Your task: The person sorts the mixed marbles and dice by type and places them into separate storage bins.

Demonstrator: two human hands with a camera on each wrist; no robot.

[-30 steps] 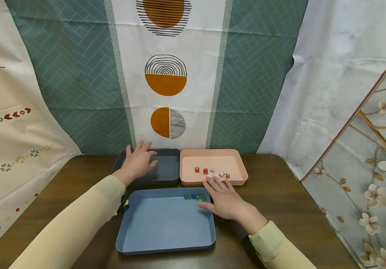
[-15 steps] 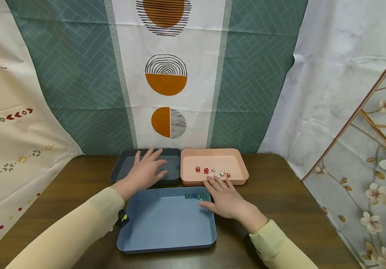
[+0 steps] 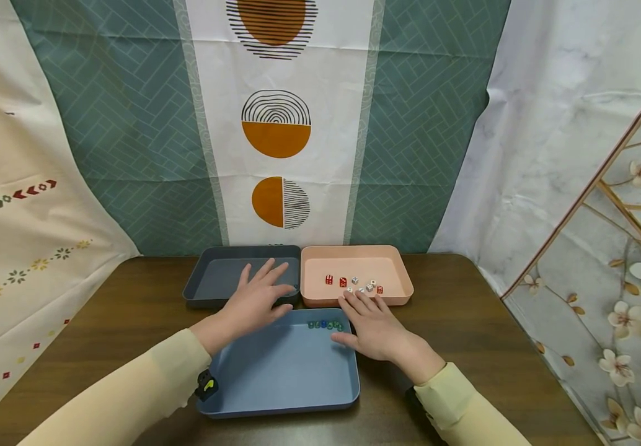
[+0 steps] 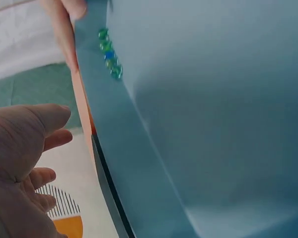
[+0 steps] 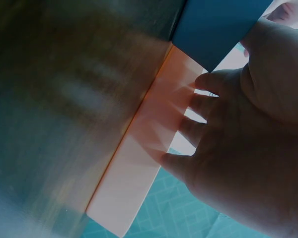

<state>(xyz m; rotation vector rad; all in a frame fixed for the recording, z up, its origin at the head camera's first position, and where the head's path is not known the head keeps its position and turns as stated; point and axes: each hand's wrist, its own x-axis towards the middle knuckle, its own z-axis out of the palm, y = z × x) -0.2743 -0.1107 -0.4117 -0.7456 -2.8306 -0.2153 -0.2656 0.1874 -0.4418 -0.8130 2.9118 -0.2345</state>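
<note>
My left hand (image 3: 253,305) hovers over the far left of the blue tray (image 3: 287,371) and the near edge of the dark grey tray (image 3: 209,272). Its fingers are spread and hold nothing. A row of green and blue glass marbles (image 3: 324,324) lies at the blue tray's far right. My right hand (image 3: 373,328) is palm down with straight fingers at the pink tray's (image 3: 320,257) near wall; in the right wrist view its fingertips lie along the rim. Red dice (image 3: 328,279) and white dice (image 3: 369,287) lie in the pink tray. A tiny dark thing shows beside my left fingers, too small to tell.
The trays stand on a brown wooden table (image 3: 454,310), the grey and pink ones side by side behind the blue one. A patterned curtain (image 3: 421,204) hangs behind the table. More patterned cloths hang at the left and right.
My left hand has moved right and toward me, from above the dark grey tray to the border with the blue tray, fingers still spread. The right hand has stayed in place.
</note>
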